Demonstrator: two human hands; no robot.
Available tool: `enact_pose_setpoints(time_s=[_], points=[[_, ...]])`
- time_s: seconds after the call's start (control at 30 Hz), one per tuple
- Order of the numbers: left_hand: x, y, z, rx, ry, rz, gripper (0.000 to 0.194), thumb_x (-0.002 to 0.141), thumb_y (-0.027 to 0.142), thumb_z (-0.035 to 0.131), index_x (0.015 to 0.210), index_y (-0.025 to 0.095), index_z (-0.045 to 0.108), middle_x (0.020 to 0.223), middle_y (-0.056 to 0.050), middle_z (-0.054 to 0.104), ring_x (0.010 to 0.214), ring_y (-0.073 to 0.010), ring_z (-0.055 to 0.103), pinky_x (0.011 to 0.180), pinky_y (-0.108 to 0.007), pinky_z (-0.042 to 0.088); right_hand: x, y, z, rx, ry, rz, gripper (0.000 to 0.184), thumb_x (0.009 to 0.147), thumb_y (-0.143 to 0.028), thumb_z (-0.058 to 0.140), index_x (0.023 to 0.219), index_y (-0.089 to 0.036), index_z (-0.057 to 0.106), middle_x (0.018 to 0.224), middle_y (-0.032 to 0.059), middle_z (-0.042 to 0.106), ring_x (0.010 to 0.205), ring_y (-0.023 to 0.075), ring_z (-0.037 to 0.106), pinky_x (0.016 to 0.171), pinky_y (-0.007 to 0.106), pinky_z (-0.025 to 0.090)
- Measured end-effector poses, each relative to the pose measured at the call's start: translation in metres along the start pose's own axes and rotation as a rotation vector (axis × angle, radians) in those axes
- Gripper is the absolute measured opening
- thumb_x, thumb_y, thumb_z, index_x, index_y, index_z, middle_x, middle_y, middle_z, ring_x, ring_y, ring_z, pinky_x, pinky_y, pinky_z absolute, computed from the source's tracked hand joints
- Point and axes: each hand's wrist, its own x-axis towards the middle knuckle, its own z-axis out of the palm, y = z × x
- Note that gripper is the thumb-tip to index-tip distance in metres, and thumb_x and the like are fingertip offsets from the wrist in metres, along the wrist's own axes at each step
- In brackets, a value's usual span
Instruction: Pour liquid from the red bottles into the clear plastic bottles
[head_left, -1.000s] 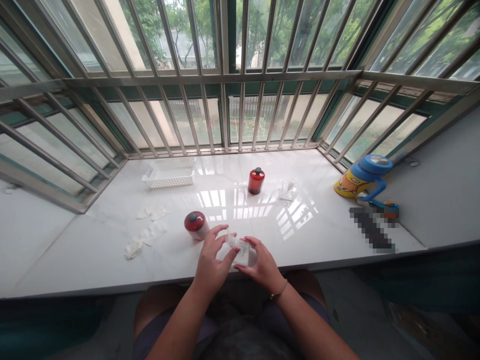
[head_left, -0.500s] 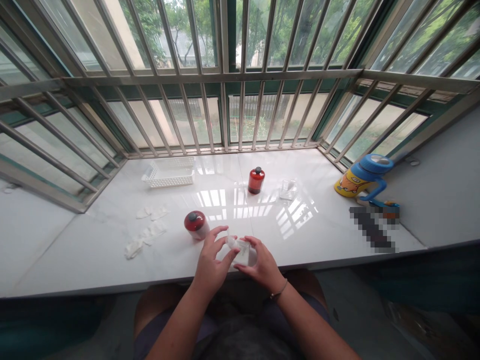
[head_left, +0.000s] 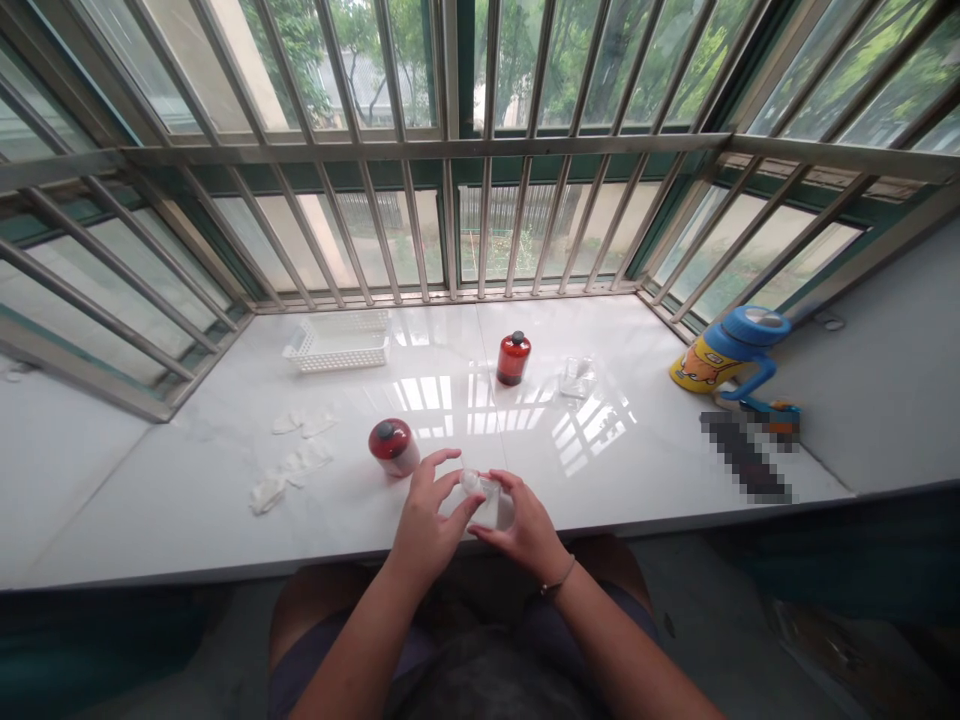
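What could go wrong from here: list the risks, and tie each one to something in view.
The right hand holds the clear container by the fingertips, near the front edge of the table; if it slips, it might drop off. The left hand is close to the nearer red bottle, so a sideways move could knock that over.

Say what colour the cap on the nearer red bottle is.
The cap is black, shown in the head view.

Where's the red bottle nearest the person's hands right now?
In the head view, the nearer red bottle stands left of centre on the white counter, just beyond the left hand and right of the crumpled white pieces.
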Motion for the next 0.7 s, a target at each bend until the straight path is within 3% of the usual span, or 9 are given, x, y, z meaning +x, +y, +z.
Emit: enact_pose_setpoints(time_s=[0.23, 0.7], points=[[0.004, -0.001, 0.001, -0.007, 0.022, -0.007, 0.026, 0.100, 0.043, 0.070, 0.121, 0.030, 0.078, 0.142, -0.010, 0.061, 0.136, -0.0306, 0.060, 0.118, -0.050, 0.050, 0.000, 0.000, 0.001, -0.002, 0.002, -0.009, 0.083, 0.078, -0.044, 0.093, 0.146, -0.029, 0.049, 0.141, 0.0117, 0.067, 0.129, 0.0327, 0.067, 0.113, 0.054, 0.055], [0.007, 0.021, -0.014, 0.016, 0.103, 0.037, 0.025, 0.099, 0.041, 0.072, 0.119, 0.028, 0.077, 0.138, -0.010, 0.064, 0.133, -0.0302, 0.063, 0.116, -0.046, 0.051, 0.002, -0.006, -0.004, -0.004, -0.013, -0.001, 0.080, 0.078, -0.045, 0.092, 0.146, -0.028, 0.051, 0.140, 0.0114, 0.067, 0.128, 0.0327, 0.067, 0.112, 0.053, 0.056]])
